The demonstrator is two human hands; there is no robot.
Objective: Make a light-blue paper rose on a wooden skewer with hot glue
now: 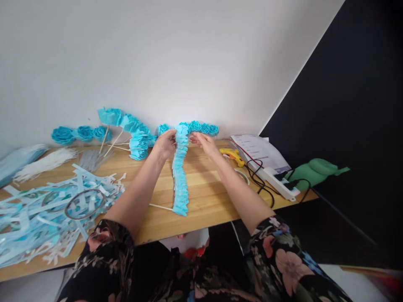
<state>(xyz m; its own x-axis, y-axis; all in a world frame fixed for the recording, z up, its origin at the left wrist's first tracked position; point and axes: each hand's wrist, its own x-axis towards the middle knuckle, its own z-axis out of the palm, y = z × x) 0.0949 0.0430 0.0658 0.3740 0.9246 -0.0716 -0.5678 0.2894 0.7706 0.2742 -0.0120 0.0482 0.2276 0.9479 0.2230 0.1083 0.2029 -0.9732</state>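
Observation:
A long strip of ruffled light-blue crepe paper (180, 176) runs down the middle of the table toward me. Its near end meets a thin wooden stick (161, 207) that points left. At the far end, my left hand (165, 144) has its fingers curled against the strip's left edge, pinching it. My right hand (204, 142) is just right of the same end, fingers apart and nothing in them. Behind both hands, a row of blue paper flowers (204, 127) lies along the wall, partly hidden by the strip.
Blue paper flowers on sticks (139, 144) stand left of my hands. A heap of pale-blue paper scraps (40, 218), with a ring (85, 204) on it, covers the left side. Rightward lie a yellow glue gun (232, 156), a tape roll (242, 176), cords, a power strip (280, 184) and green paper (315, 172).

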